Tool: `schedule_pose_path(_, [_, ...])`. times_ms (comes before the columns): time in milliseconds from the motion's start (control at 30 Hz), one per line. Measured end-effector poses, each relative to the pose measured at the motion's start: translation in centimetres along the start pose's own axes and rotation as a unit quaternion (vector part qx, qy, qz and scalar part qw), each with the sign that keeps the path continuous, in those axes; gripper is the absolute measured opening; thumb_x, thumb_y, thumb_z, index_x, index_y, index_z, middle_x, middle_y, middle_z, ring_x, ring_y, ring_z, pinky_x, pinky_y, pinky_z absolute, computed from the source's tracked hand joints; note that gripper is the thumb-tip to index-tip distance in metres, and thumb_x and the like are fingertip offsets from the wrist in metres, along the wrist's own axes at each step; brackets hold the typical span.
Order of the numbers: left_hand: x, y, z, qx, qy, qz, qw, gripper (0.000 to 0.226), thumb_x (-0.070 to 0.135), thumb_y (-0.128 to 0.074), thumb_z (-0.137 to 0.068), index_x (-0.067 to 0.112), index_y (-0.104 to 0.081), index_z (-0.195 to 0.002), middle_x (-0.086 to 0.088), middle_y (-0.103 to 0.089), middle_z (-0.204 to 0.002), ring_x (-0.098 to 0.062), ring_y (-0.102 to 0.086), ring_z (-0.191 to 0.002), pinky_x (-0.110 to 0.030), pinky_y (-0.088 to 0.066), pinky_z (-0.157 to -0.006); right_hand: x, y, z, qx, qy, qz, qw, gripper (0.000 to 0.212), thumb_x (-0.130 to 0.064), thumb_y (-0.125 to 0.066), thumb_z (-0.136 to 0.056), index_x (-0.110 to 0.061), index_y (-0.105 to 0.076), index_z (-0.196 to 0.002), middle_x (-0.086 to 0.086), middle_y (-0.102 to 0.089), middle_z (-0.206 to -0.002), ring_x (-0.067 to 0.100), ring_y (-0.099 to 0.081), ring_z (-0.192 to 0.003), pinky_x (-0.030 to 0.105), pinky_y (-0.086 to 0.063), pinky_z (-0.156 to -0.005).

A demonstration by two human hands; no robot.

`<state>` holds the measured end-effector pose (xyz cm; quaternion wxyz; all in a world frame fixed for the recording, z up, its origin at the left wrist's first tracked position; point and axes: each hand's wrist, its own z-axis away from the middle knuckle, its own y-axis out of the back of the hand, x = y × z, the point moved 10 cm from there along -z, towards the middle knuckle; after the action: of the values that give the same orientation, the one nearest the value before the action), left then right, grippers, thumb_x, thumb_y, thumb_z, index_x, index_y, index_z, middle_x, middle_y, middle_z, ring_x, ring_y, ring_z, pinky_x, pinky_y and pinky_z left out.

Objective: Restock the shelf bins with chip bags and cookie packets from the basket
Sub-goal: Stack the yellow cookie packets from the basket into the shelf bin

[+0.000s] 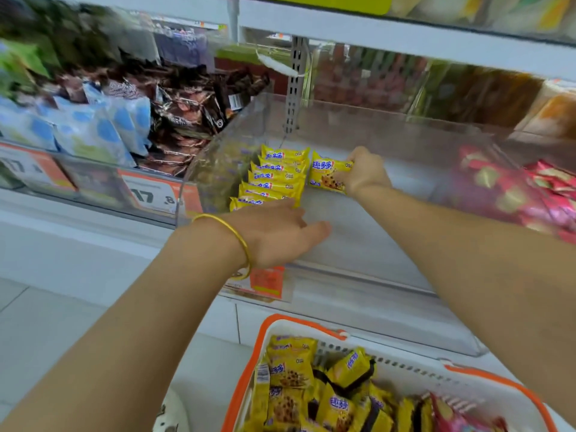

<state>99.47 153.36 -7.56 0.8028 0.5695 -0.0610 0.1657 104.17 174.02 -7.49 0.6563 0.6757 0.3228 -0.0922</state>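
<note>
- Your right hand (364, 171) is curled round one end of a yellow foil cookie packet with blue lettering (327, 176). Thumb and fingers pinch it, and it stands on edge with its printed face towards you.
- That packet sits inside the clear plastic shelf bin (389, 129), just beside the far end of a row of matching yellow packets (274, 179). The row is lined up on edge near the bin's left wall. You cannot tell whether the held packet touches the row.
- Your left hand (277, 232) reaches over the bin's front wall with fingers straight and thumb spread, gripping nothing. Its fingertips rest against the nearest packet of the row.
- A thin gold bangle (232, 233) circles your left wrist.
- At the bottom of the view, the white plastic basket with an orange rim (299, 322) holds a loose heap of yellow cookie packets (293, 369). A few red packets (442, 413) lie at its right side.
- The bin to the right holds red and pink wrapped snacks (514, 194).
- The bin to the left holds dark brown packets (187, 120), and further left are pale blue-and-white bags (93, 129).
- An orange-and-white price label (152, 194) hangs on the shelf edge below the brown packets; its print is blurred.
</note>
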Motion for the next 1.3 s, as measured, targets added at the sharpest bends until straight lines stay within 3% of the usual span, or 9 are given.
schedule_pose_path(267, [0.0, 0.0, 0.1, 0.005, -0.005, -0.038, 0.999, 0.06, 0.048, -0.016, -0.1, 0.014, -0.038, -0.144, 0.004, -0.008, -0.159, -0.005, 0.004, -0.144, -0.031, -0.004, -0.118, -0.9, -0.8, 0.6, 0.034, -0.003, -0.06, 0.998, 0.055, -0.016, -0.068, -0.087, -0.001, -0.032, -0.126, 0.019, -0.043, -0.133, 0.04, -0.05, -0.115, 0.042, -0.04, -0.09])
schedule_pose_path(400, [0.6, 0.6, 0.3, 0.047, -0.047, -0.023, 0.998, 0.056, 0.046, -0.019, -0.101, 0.013, -0.042, -0.141, -0.002, -0.029, -0.153, -0.006, -0.004, -0.144, -0.017, -0.008, -0.107, -0.5, -0.2, 0.3, 0.009, -0.024, -0.081, 0.996, 0.048, -0.01, -0.068, -0.085, -0.008, -0.026, -0.107, 0.019, -0.045, -0.129, 0.035, -0.052, -0.109, 0.042, -0.042, -0.088])
schedule_pose_path(533, [2.7, 3.4, 3.5, 0.228, -0.136, -0.018, 0.964, 0.075, 0.059, -0.015, -0.079, 0.015, -0.066, -0.113, 0.0, -0.057, -0.129, -0.011, -0.04, -0.126, -0.027, -0.03, -0.103, -1.0, 4.1, 1.8, -0.018, -0.013, -0.119, 0.993, 0.036, -0.002, -0.062, -0.085, -0.012, -0.03, -0.098, 0.015, -0.051, -0.117, 0.035, -0.058, -0.103, 0.045, -0.052, -0.085])
schedule_pose_path(700, [7.1, 2.5, 12.0, 0.44, -0.265, -0.037, 0.857, 0.027, 0.023, -0.052, -0.086, 0.006, -0.071, -0.094, -0.007, -0.068, -0.103, -0.026, -0.061, -0.091, -0.036, -0.047, -0.082, -4.1, 13.0, 16.3, -0.041, 0.14, -0.324, 0.935, 0.025, 0.002, -0.058, -0.087, -0.019, -0.046, -0.078, 0.009, -0.056, -0.071, 0.019, -0.064, -0.057, 0.032, -0.051, -0.045])
schedule_pose_path(767, [7.8, 0.0, 13.5, 0.428, -0.273, -0.017, 0.861, 0.023, 0.019, -0.052, -0.086, 0.007, -0.071, -0.089, -0.006, -0.068, -0.094, -0.026, -0.061, -0.083, -0.036, -0.048, -0.073, -3.1, 12.6, 22.2, -0.103, 0.168, -0.358, 0.913, 0.024, 0.003, -0.057, -0.087, -0.017, -0.05, -0.076, 0.007, -0.058, -0.065, 0.019, -0.062, -0.051, 0.031, -0.048, -0.042])
schedule_pose_path(867, [7.2, -4.9, 12.4, 0.322, -0.226, -0.038, 0.918, 0.027, 0.03, -0.048, -0.083, 0.017, -0.071, -0.084, 0.002, -0.068, -0.084, -0.023, -0.062, -0.077, -0.032, -0.05, -0.061, 1.9, 5.3, 27.1, -0.23, 0.101, -0.304, 0.919, 0.02, -0.003, -0.058, -0.089, -0.019, -0.056, -0.076, 0.001, -0.061, -0.065, 0.015, -0.061, -0.05, 0.029, -0.048, -0.046])
schedule_pose_path(967, [6.3, -9.3, 10.1, 0.208, -0.185, -0.068, 0.958, 0.036, 0.04, -0.038, -0.08, 0.026, -0.07, -0.087, 0.009, -0.066, -0.086, -0.018, -0.063, -0.082, -0.03, -0.05, -0.056, 8.5, -4.9, 28.4, -0.314, 0.073, -0.065, 0.944, 0.009, -0.012, -0.056, -0.091, -0.017, -0.064, -0.092, -0.001, -0.065, -0.086, 0.016, -0.065, -0.079, 0.03, -0.049, -0.065])
schedule_pose_path(1067, [5.3, -11.8, 8.3, 0.152, -0.15, -0.107, 0.971, 0.045, 0.044, -0.028, -0.085, 0.031, -0.065, -0.106, 0.01, -0.062, -0.105, -0.012, -0.056, -0.1, -0.03, -0.049, -0.072, 13.7, -13.0, 30.3, -0.378, 0.074, 0.117, 0.916, 0.023, -0.025, -0.055, -0.093, -0.011, -0.059, -0.111, 0.002, -0.062, -0.1, 0.021, -0.061, -0.098, 0.028, -0.045, -0.071])
schedule_pose_path(1300, [4.5, -14.0, 6.2, 0.08, -0.109, -0.166, 0.977, 0.03, 0.039, -0.035, -0.097, 0.029, -0.056, -0.116, 0.007, -0.056, -0.112, -0.013, -0.054, -0.105, -0.035, -0.051, -0.078, 15.1, -16.6, 32.1, -0.337, 0.091, 0.186, 0.918, 0.041, -0.043, -0.066, -0.084, -0.015, -0.053, -0.111, 0.004, -0.056, -0.107, 0.024, -0.057, -0.1, 0.035, -0.044, -0.073])
